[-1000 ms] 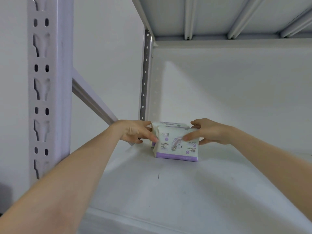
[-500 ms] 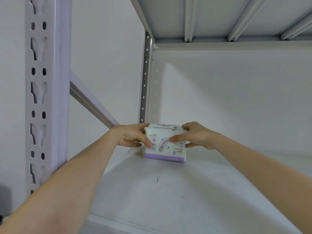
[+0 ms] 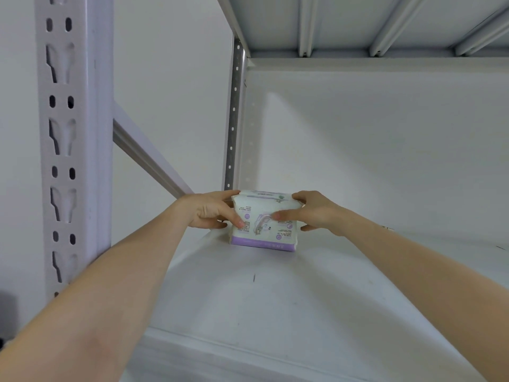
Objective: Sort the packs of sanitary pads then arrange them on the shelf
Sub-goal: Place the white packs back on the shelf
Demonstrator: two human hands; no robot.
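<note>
A white pack of sanitary pads [image 3: 263, 230] with a purple band along its bottom stands on the white shelf board [image 3: 275, 299], at the back left corner close to the rear upright. My left hand [image 3: 212, 210] grips its left side, thumb on the front face and fingers over the top edge. My right hand [image 3: 311, 212] grips its right side the same way, thumb across the front. Whether a second pack stands behind it is hidden.
A perforated white upright [image 3: 74, 139] stands near left, with a diagonal brace [image 3: 148, 158] running back to the rear upright [image 3: 234, 119]. The upper shelf's ribbed underside [image 3: 358, 23] hangs overhead. White walls close the back and left.
Both hands have slid the pack to the left and further back, into the rear left corner of the shelf. Their grip on it is unchanged.
</note>
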